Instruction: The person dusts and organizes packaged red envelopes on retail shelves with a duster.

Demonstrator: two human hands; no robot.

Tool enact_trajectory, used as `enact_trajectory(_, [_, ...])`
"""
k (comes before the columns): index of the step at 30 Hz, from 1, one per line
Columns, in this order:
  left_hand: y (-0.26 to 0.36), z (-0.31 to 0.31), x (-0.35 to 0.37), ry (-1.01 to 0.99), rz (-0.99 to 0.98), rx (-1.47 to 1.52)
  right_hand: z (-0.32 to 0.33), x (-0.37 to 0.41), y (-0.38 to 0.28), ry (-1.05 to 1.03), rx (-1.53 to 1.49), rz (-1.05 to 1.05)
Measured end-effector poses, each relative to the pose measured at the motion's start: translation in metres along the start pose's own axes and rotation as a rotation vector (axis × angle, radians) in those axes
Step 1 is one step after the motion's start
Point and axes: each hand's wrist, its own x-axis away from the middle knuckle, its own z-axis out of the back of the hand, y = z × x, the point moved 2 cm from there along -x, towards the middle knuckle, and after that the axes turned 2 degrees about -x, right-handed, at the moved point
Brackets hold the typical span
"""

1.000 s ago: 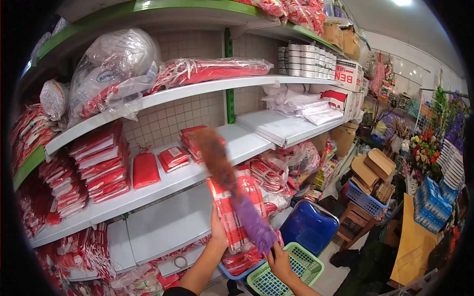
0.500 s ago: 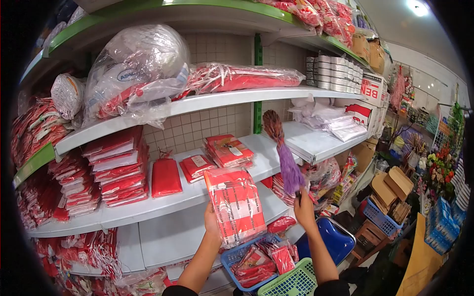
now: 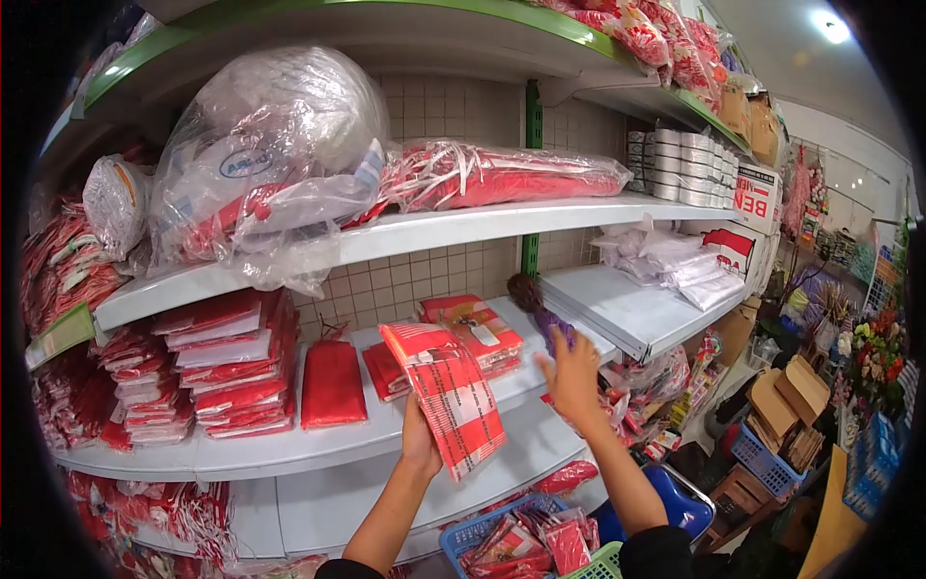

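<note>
– Packet (image 3: 446, 391) with the red and white stripes: who has it?

– The left hand (image 3: 420, 439) has it. The fingers and thumb are closed on one long side of it, low down. Most of the packet stands up above that hand.

– Is it straight up and down?

– Not quite. It leans. Its long way runs from up and a bit left of the hand to down and a bit right of it. The flat striped face looks back at the person.

– And the other hand?

– The right hand (image 3: 571, 376) is up as well, off to the right of the packet. It is near the packet but not touching it. Its fingers are spread wide and we see the back of it. A duster (image 3: 552, 328) pokes up from behind those fingers, purple close to the hand and brown and fluffy farther up. I cannot tell if the hand grips it or not.

– So which hand is nearer the packet?

– The left one, because it is holding it. The right one is apart from it.

– What is past the hands?

– Just beyond the top of the packet, a stack (image 3: 482, 333) of packets lies flat on the white shelf (image 3: 318, 449). The fluffy tip of the duster is just right of that stack. Down below both hands sits a blue basket (image 3: 463, 536) with more red packs in it.
</note>
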Motion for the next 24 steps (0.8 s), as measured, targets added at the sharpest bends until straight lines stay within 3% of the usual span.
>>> enact_trajectory(4, [0.003,-0.034,-0.019,0.044,-0.187,-0.244,0.033,0.017,-0.082,-0.351,-0.858,0.285])
enact_trajectory(6, [0.004,-0.043,-0.034,-0.042,-0.239,-0.515,0.04,0.022,-0.108,-0.311,-0.833,0.311])
enact_trajectory(7, [0.002,-0.047,-0.039,-0.053,-0.235,-0.481,0.04,0.02,-0.113,-0.29,-0.821,0.323])
enact_trajectory(9, [0.007,-0.053,-0.046,-0.086,-0.226,-0.447,0.041,0.004,-0.099,-0.355,-0.943,0.139])
enact_trajectory(11, [0.022,-0.058,-0.049,-0.124,-0.216,-0.449,0.033,-0.013,-0.077,-0.165,-0.886,0.17])
enact_trajectory(14, [0.023,-0.032,-0.062,-0.092,-0.322,-0.635,0.006,-0.045,-0.044,-0.445,-1.532,-0.246])
enact_trajectory(17, [0.017,-0.01,-0.074,-0.031,-0.519,-0.911,-0.031,-0.078,-0.025,-0.472,-1.692,-0.275])
enact_trajectory(20, [0.009,-0.005,-0.081,-0.03,-0.636,-1.084,-0.069,-0.108,-0.008,-0.51,-1.713,-0.33])
enact_trajectory(21, [0.007,-0.005,-0.081,-0.036,-0.639,-1.15,-0.08,-0.116,0.002,-0.542,-1.545,-0.302])
enact_trajectory(24, [-0.007,0.009,-0.085,-0.112,-0.552,-1.424,-0.097,-0.126,0.028,-0.429,-0.524,-0.091])
